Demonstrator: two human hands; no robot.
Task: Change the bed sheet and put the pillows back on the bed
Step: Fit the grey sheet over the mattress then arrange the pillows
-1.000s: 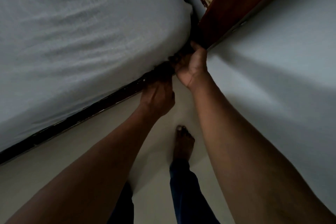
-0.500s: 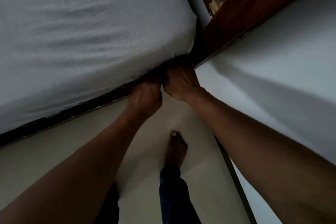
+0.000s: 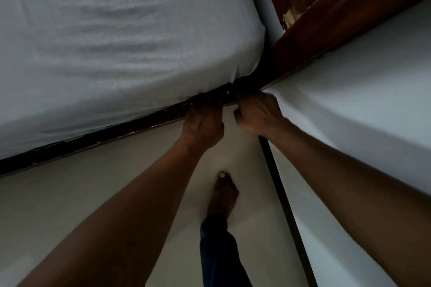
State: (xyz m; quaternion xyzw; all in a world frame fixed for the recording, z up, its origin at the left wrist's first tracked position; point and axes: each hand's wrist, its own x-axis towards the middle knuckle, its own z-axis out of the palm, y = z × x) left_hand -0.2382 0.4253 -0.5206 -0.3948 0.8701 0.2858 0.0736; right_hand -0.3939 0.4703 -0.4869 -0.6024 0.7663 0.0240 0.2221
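A white bed sheet covers the mattress at the upper left, lightly wrinkled. Its hem is drawn under the near corner above the dark bed frame. My left hand reaches up to the mattress edge just left of the corner, its fingers curled into the sheet's hem in the dark gap. My right hand is right beside it under the corner, fingers curled tight at the hem, fingertips hidden in shadow. No pillow is in view.
A white wall with a dark skirting strip runs close on the right. A brown wooden headboard crosses the top right. My bare foot stands on the pale floor in the narrow gap between bed and wall.
My right hand dropped from the wooden corner to the mattress edge, then shifted slightly right. My left hand stayed at the hem. The view moved a little back from the corner.
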